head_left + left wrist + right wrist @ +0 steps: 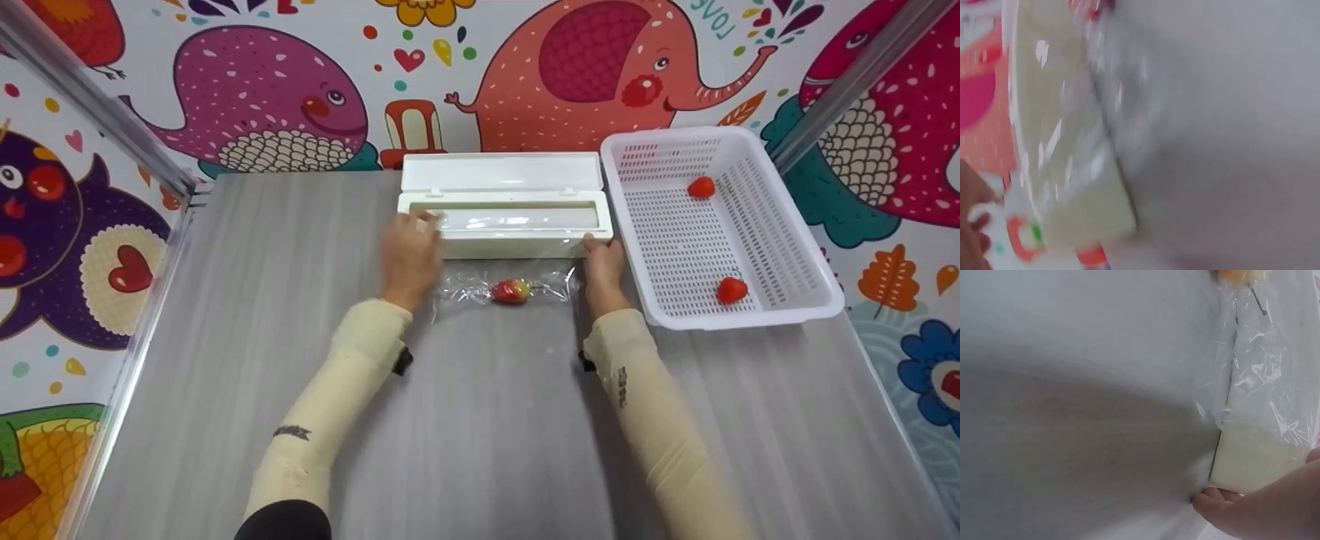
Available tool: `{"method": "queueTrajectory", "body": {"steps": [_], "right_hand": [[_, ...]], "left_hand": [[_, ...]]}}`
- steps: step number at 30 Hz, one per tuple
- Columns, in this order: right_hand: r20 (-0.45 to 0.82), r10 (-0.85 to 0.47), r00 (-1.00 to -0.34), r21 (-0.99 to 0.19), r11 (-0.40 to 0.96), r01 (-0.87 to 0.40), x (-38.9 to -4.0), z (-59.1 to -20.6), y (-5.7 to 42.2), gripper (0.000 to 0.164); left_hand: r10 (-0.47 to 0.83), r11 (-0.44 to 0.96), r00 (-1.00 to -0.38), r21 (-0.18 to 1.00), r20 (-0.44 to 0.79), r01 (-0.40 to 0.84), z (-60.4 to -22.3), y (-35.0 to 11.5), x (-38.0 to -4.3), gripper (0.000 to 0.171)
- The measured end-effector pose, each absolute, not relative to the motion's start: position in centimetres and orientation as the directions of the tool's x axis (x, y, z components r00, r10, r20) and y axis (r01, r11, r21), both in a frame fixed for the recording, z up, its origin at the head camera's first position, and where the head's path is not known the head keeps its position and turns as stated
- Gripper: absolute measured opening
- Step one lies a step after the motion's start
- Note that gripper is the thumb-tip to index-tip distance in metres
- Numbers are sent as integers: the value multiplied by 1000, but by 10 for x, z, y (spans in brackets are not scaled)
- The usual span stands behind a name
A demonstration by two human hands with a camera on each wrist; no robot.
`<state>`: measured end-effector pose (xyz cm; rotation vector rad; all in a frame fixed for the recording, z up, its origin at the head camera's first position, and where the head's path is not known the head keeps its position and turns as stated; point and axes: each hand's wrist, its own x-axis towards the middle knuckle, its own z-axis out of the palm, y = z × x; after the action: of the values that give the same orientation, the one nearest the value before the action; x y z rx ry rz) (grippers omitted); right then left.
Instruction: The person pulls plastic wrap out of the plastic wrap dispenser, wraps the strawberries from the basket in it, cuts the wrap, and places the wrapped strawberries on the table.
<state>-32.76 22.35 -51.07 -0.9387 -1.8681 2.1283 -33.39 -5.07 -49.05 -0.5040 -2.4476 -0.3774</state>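
A white cling film dispenser [517,246] stands at the back middle of the table, its lid [502,174] raised and the film roll [517,219] showing inside. Clear cling film [461,289] hangs from its front onto the table. On that film lies a small red-and-yellow fruit [510,291] with a thin dark stem. My left hand [411,259], blurred, is at the dispenser's left front corner; in the left wrist view its fingers [979,194] are loosely bent beside the box, with nothing seen between them. My right hand [604,268] grips the dispenser's right end, thumb on top.
A white plastic basket [817,274] stands at the right, close beside the dispenser. Two small red fruits [701,187] lie apart in it. A patterned wall [420,67] rises behind the grey table [480,435], and metal posts stand at the back corners.
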Motion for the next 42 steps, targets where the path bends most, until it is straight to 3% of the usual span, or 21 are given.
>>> {"method": "queueTrajectory", "body": {"steps": [3,8,11,16,23,26,28,31,34,38,42], "right_hand": [[-351,502,-791,-936,-219,277,-324,-513,225,51],[-360,480,-800,-933,-201,300,-324,-512,224,55],[-338,497,-799,-941,-181,286,-322,-510,222,63],[-247,547,-800,-969,-125,213,-312,-511,214,75],[-240,568,-788,-896,182,404,-277,-510,199,86],[-177,515,-839,-879,301,370,-257,-503,188,91],[-40,445,-895,-880,408,242,-244,-503,180,91],[254,224,-941,-754,655,-47,-232,-512,173,78],[461,-70,-885,-457,836,-304,-230,-528,175,59],[510,-299,-807,-160,888,-430,-233,-542,177,46],[449,-314,-836,-100,913,-396,-235,-547,176,45]], "left_hand": [[457,770,-658,104,598,629,-502,-22,-316,13],[648,692,-688,125,327,711,-515,11,-295,22],[666,711,-708,85,236,698,-522,22,-291,21],[635,745,-740,78,221,663,-530,25,-289,24],[586,776,-780,125,220,619,-533,26,-292,42],[574,784,-788,129,222,607,-534,28,-295,38],[569,790,-793,123,219,601,-534,29,-298,34],[555,799,-804,131,213,586,-535,29,-301,33],[545,803,-810,144,217,578,-537,27,-300,31],[551,789,-801,167,234,592,-538,24,-296,29],[560,779,-795,178,232,601,-539,22,-293,35]]}}
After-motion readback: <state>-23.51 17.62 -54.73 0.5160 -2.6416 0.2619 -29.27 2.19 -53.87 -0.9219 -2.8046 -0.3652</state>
